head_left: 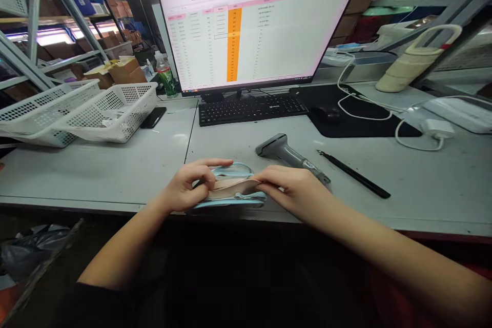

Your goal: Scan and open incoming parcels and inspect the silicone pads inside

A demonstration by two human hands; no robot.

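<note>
One pale-blue pouch with a beige inside is right at the near edge of the desk, mouth up and spread a bit, though I honestly can't tell if it's resting on the top or held just above it. Left hand has its thumb and curled fingers closed around the left end, with the index finger stretched along the far side. Right hand is pinching the other end, thumb and fingertips closed on the beige part, so basically no gap in that grip. Just past the right hand there's a grey handheld scanner lying on its side, partly hidden by the hand, and to the right of that a black pen lying at a slant. Further back you've got a black keyboard in front of a big monitor showing a spreadsheet with an orange column, plus a mouse on a black mat. Over on the left, a phone sits just beside a white perforated basket.
</note>
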